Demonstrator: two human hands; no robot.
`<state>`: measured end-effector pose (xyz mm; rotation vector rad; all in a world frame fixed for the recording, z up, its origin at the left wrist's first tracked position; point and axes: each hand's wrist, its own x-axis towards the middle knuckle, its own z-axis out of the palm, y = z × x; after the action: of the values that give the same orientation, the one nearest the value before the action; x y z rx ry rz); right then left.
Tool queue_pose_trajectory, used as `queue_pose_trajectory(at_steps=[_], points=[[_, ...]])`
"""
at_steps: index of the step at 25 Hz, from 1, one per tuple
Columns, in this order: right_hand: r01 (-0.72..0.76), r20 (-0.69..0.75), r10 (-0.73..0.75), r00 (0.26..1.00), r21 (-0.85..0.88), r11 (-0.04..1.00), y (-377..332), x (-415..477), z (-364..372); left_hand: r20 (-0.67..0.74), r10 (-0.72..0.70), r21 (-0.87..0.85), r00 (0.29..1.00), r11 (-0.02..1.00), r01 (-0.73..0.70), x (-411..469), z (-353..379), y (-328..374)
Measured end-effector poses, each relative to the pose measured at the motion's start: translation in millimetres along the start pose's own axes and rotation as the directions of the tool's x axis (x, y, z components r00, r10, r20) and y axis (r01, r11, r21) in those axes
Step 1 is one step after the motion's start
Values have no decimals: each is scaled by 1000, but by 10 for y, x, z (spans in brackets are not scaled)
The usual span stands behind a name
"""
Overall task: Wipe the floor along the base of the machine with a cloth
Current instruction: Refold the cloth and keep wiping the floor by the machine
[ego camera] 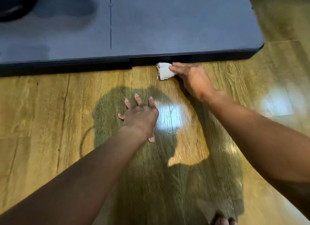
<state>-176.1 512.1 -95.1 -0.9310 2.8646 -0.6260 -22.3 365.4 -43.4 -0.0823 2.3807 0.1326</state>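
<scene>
A small white cloth (pixel 165 71) with a frayed edge lies on the wooden floor (pixel 42 107), right against the black lower edge of the machine's base (pixel 167 31). My right hand (pixel 192 78) holds the cloth from its right side and presses it onto the floor; part of the cloth is hidden under my fingers. Flat on the floor, nearer to me and to the left, my left hand (pixel 139 114) rests with its fingers spread, touching nothing else.
The machine's dark grey platform fills the upper frame, with its rounded corner (pixel 258 48) at the right. Glossy floor with bright glare patches (pixel 169 117) stretches around my arms. A bare foot (pixel 221 220) shows at the bottom edge.
</scene>
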Motion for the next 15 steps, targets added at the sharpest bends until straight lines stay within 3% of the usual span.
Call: queue_pose_trajectory(at_steps=[1,3,6,7,9,11,13,15], points=[[-2,-13,2,1000,-2,1000,-50,-154,67,4,2,6,1000,1000,-2,3,-5,-1],[169,18,-169,985,8,986,-156,-645,129,-1,11,20,1000,1000,-11,23,-8,0],[453,161,-442,882,-37,891,33,-766,-63,4,22,35,1000,999,-22,37,-13,-3],[425,164,-412,896,-56,903,123,-612,-143,6,33,47,999,998,-33,38,-12,-8],[195,110,-181,977,-123,973,256,-280,-225,8,62,76,998,995,-62,31,-9,-21],[37,51,-28,998,-196,980,185,-238,-185,9,94,124,996,988,-94,24,-16,-34],[52,57,-41,998,-200,979,12,-622,-97,15,110,160,994,981,-111,27,-6,-51],[178,48,-175,983,-73,981,-109,-1272,-45,7,129,192,992,973,-128,53,8,-79]])
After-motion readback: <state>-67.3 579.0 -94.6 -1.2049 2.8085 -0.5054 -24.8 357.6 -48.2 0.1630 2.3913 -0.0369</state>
